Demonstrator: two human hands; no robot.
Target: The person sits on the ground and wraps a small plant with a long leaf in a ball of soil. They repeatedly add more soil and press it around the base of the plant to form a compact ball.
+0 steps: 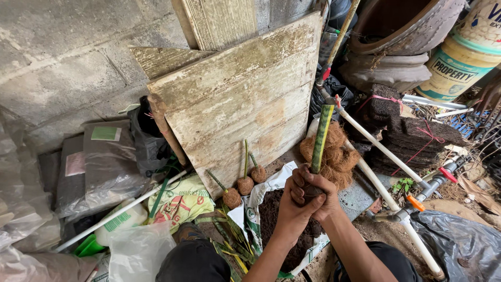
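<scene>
Both hands — left hand [294,208] and right hand [317,192] — are shut tight around the bottom of a stiff green leaf [321,137], over the open soil bag [267,206] — the leaf looks light but snappable, so low down seems safest.

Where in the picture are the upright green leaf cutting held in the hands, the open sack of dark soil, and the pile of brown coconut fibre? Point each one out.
green leaf cutting [321,137], head view, middle of the blade.
sack of soil [266,189], head view, white rim.
coconut fibre [342,159], head view, centre of the clump.
</scene>
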